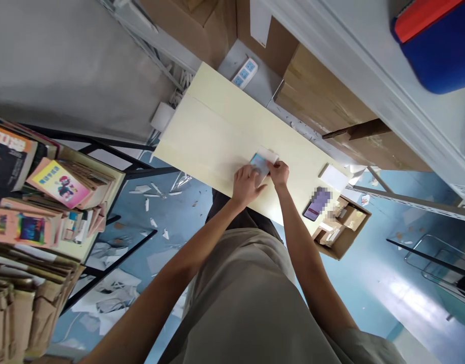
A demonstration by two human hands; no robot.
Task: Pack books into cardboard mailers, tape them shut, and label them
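A small, thin, blue-and-white booklet (259,164) lies on the pale yellow table (213,126) in front of me, with a white leaf or flap at its far side. My left hand (247,188) rests on the near left edge of it, fingers lying flat and thumb stretched apart. At its right edge, my right hand (279,173) has its fingers pinched together on the booklet. Fine print on it is too blurred to read.
Toward the table's right end are a phone (316,203) and a white stack of cards or paper (334,177). An open cardboard box (363,215) stands beyond that edge. Books (61,184) fill a rack at left. Behind the table are a power strip (245,73) and large cartons (327,96).
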